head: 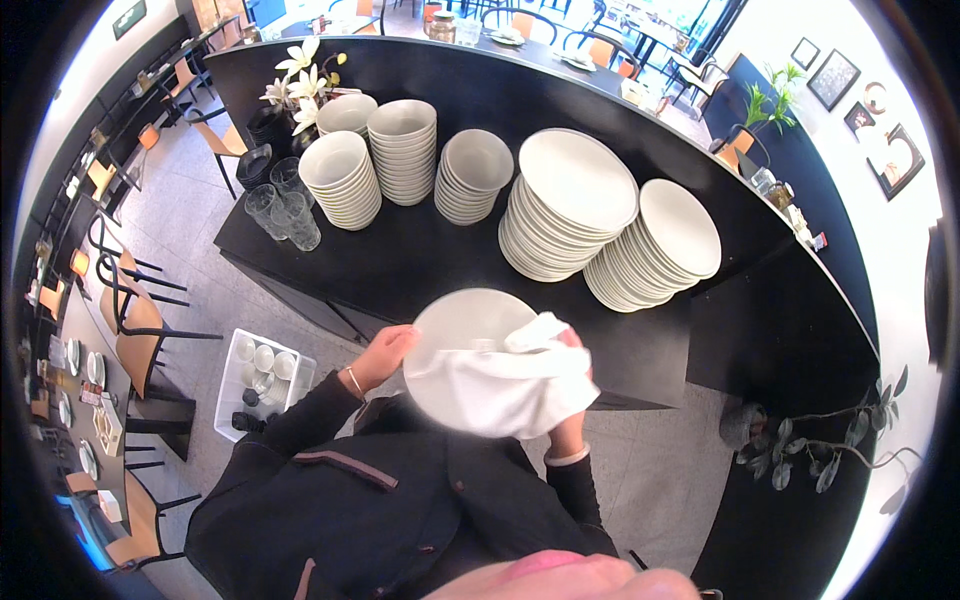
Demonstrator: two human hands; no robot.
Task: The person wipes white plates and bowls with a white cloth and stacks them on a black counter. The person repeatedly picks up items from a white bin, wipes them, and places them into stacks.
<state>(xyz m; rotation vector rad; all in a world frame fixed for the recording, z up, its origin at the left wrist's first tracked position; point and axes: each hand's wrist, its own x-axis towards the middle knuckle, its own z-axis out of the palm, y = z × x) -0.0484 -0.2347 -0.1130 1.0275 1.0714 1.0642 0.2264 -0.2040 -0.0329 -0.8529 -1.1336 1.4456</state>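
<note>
My left hand (pixel 386 356) grips the left rim of a round white plate (pixel 469 315) in front of my body. On the plate's right side my right hand (pixel 574 397) holds a white cloth (pixel 502 386), which drapes over the lower part of the plate and hides most of my fingers. Beyond the plate, on a black counter (pixel 420 262), stand a tall stack of large white plates (pixel 577 180) and a stack of smaller white plates (pixel 679 229). Several stacks of white bowls (pixel 341 180) stand further left, near clear drinking glasses (pixel 300 221).
A raised black partition (pixel 465 71) runs behind the stacks. White artificial-looking flowers (pixel 304 82) stand at the counter's left end. A white plastic bin (pixel 229 390) with cups and dishes is low at my left. A leafy plant (pixel 817 450) reaches in at the right.
</note>
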